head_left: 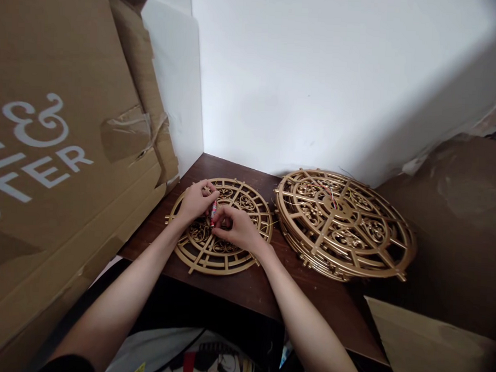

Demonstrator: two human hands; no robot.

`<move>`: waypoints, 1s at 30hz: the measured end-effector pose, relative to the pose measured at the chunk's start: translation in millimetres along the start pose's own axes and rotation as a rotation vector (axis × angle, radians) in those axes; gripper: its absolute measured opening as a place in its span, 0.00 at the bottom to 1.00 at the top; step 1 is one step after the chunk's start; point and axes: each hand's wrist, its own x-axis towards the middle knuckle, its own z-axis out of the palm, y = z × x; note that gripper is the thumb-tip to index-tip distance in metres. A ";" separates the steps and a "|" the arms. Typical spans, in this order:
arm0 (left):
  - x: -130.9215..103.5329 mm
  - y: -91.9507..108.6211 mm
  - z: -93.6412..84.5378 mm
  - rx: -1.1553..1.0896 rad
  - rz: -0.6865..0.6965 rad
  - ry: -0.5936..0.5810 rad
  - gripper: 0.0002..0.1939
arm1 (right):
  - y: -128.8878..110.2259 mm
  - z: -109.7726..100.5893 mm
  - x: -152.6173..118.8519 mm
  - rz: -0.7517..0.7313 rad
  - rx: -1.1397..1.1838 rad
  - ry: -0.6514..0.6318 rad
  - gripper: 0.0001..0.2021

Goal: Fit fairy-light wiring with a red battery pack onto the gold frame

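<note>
A small red-and-white tube-like item (213, 213) stands between my two hands, above the middle of a round gold openwork frame (217, 271). The fingers of my left hand (197, 200) are closed around its upper end. From the right, my right hand (241, 228) pinches it near the lower end with curled fingers. The frame lies flat on the dark brown table (235, 292), with scrollwork and spokes inside its rings. My hands hide its centre, and the exact kind of the red item is too small to tell.
A stack of similar gold round frames (345, 228) stands to the right, with thin red and white wires on top. A large cardboard box (58, 210) rises on the left. More cardboard (447, 227) is at the right, and a white wall (318, 85) stands behind.
</note>
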 end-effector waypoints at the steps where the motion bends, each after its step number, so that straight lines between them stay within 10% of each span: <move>1: 0.1 0.2 0.0 0.011 0.005 0.004 0.09 | -0.2 1.2 -0.1 0.009 -0.004 0.008 0.07; 30: -2.7 2.9 2.2 0.069 0.052 0.072 0.10 | 4.4 11.3 1.8 0.060 -0.036 0.093 0.09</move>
